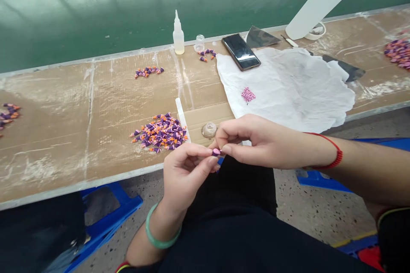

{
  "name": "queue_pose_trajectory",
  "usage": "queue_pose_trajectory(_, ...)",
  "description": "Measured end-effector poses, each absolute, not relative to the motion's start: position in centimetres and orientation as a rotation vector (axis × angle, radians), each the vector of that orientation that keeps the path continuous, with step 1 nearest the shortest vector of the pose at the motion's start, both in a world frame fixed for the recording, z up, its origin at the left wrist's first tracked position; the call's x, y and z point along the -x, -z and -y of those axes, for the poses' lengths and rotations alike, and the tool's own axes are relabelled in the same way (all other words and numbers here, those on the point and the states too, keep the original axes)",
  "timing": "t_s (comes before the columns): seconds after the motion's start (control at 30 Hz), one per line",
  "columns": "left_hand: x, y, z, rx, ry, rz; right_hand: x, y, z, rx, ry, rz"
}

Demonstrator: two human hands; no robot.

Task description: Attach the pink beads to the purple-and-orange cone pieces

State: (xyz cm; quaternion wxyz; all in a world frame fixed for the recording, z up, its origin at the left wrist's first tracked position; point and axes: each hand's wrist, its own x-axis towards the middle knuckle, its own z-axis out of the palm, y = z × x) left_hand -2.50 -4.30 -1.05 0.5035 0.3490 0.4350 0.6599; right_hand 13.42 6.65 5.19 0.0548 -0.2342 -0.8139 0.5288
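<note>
Between the thumb and forefinger of my left hand (184,168) is a small purple and pink figurine piece (215,152), held above the table's front edge. The thumb and fingers of my right hand (253,140) are pinched together right beside it. Whatever lies in that pinch is too small to make out. A heap of similar purple, pink and orange pieces (162,132) lies left of my hands. Just behind my fingertips sits a small round lump with a whitish top (209,129). On a white cloth (282,81) rests a little pile of tiny pink bits (247,94).
A glue bottle (178,36) stands upright at the table's back edge, beside a clear cap (199,42). A phone (241,52) overlaps the cloth. A white stick (182,115) lies by the heap. Farther right are a tape roll (316,32) and a tall white bottle (323,2).
</note>
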Motion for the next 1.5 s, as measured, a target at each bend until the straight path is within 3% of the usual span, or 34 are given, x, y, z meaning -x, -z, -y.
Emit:
queue_pose_trajectory(0.7, 2.1, 0.9, 3.8, -0.698, -1.540, -1.075, -13.5, -5.4, -5.6, 0.602, -1.105, 2.612)
queue_pose_trajectory(1.17, 2.3, 2.4, 3.7, -0.733, -1.417, -1.081, -14.3, -2.6, -4.6, 0.619, -1.117, 2.494)
queue_pose_trajectory(1.3, 3.3, 2.4, 3.3, -0.866, -1.329, -1.242, -16.8, -1.7, -5.6, 0.626, -1.190, 2.463)
queue_pose_trajectory(1.5, 9.6, 2.0, 2.7, -1.624, -1.155, -2.019, -22.7, 1.6, -10.6, 1.057, -0.566, 2.513)
